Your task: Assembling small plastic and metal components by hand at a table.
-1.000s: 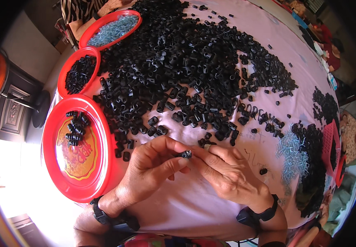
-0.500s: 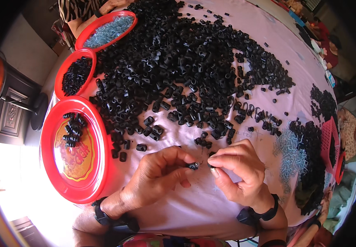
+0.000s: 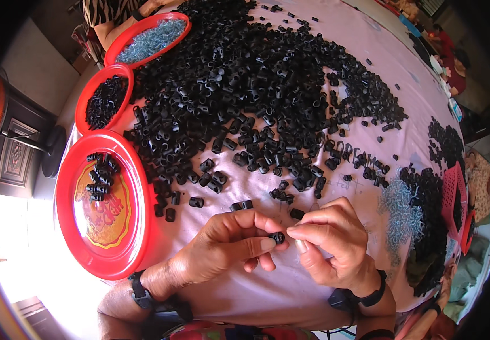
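Between its thumb and fingers, my left hand (image 3: pixel 222 245) grips a small black plastic barrel (image 3: pixel 277 237), like a cord-lock body, its round end facing the right hand. My right hand (image 3: pixel 336 241) is just to the right, thumb and index finger pinched close to the barrel; anything between those fingertips is too small to make out. A few loose black barrels (image 3: pixel 296 213) lie on the cloth just beyond the hands. Farther off spreads a large heap of similar black pieces (image 3: pixel 228 85).
At the left stand a large red plate (image 3: pixel 69 226) with several black pieces, a red dish (image 3: pixel 81 113) of thin black parts and a red tray (image 3: pixel 112 56) of springs. Loose springs (image 3: pixel 399 215) and a pink basket (image 3: pixel 449 190) lie right. Other people sit around the pink cloth (image 3: pixel 364 170).
The left hand's barrel has turned its round end toward the right hand. My right fingertips have closed together, and the small black piece seen at them no longer shows.
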Tool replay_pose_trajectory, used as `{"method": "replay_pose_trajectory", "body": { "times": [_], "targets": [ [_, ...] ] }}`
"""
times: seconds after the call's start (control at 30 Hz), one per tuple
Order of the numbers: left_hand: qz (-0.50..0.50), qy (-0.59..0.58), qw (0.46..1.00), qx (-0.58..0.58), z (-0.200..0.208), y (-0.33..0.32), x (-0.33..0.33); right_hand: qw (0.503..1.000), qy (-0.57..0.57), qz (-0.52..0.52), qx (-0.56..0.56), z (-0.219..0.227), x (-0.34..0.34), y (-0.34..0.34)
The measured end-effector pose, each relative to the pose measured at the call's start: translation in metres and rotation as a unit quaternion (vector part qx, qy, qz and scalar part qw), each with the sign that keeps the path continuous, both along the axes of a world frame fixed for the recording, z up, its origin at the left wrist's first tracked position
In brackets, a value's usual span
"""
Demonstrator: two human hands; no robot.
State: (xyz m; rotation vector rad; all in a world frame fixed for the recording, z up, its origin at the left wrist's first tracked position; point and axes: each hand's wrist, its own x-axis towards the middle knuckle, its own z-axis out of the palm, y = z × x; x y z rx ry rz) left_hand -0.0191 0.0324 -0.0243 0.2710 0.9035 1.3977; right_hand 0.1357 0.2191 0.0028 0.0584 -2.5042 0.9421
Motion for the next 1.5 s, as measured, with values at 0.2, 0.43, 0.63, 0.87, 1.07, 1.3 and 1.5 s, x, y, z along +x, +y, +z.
{"method": "replay_pose_trajectory", "body": {
  "times": [0.2, 0.43, 0.63, 0.87, 1.07, 1.3, 1.5],
  "targets": [
    [0.015, 0.064, 0.998, 0.014, -0.005, 0.001, 0.006, 1.000, -0.011, 0.017, -0.014, -0.005, -0.001, -0.001],
    [0.002, 0.097, 0.995, 0.020, -0.003, 0.001, 0.006, 0.997, -0.024, 0.010, -0.067, -0.005, 0.000, -0.002],
    [0.008, 0.132, 0.991, 0.014, -0.004, 0.000, 0.009, 0.997, -0.021, 0.005, -0.076, -0.009, -0.001, -0.002],
    [0.000, 0.139, 0.990, -0.010, -0.001, 0.001, 0.008, 0.996, -0.031, 0.018, -0.076, -0.009, -0.001, -0.002],
    [0.003, 0.136, 0.991, -0.006, -0.001, 0.001, 0.009, 0.996, -0.025, 0.019, -0.079, -0.010, -0.001, -0.001],
    [0.039, 0.137, 0.989, 0.037, -0.005, 0.001, 0.013, 0.993, -0.038, -0.023, -0.112, -0.007, -0.001, -0.007],
    [0.034, 0.178, 0.983, 0.029, -0.002, 0.000, 0.013, 0.994, -0.025, -0.018, -0.102, -0.006, -0.001, -0.007]
  ]
}}
